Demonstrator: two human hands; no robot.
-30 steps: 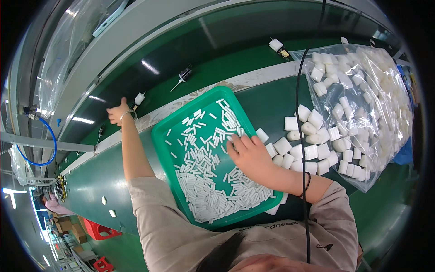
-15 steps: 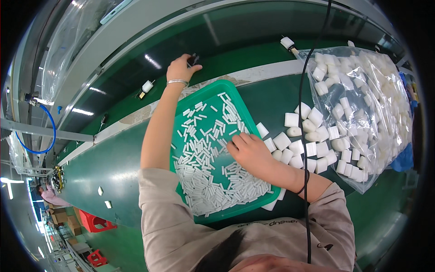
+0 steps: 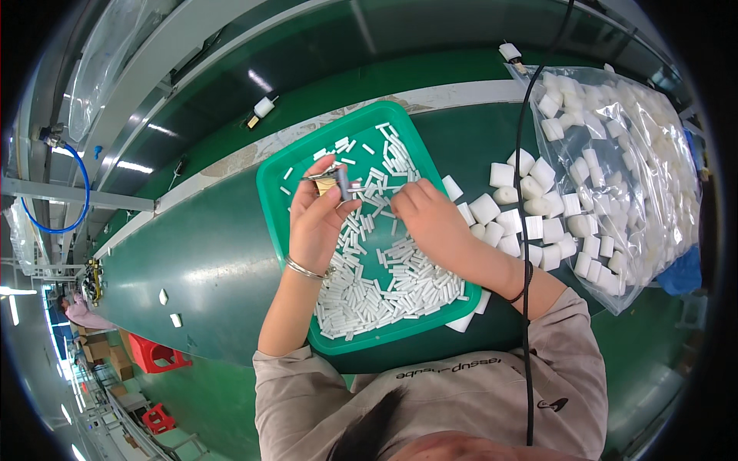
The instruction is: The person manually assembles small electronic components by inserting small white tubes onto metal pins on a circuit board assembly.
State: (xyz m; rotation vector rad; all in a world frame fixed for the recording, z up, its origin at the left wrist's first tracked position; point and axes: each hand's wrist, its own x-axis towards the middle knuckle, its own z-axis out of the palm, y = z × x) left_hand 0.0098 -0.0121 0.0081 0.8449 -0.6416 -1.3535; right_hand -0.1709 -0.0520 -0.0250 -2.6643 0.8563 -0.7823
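Dark lettering (image 3: pixel 448 367) arcs across the chest of the person's greyish-beige shirt (image 3: pixel 473 401), small and too warped to read with certainty, while a separate small dark emblem (image 3: pixel 552 404) sits on the same shirt to the right, beyond the black cable (image 3: pixel 528 338), its form unclear.

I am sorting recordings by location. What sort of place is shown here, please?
Probably a factory assembly line: small devices lie along a long green strip, like a conveyor, beside a green tray of loose white tubes.
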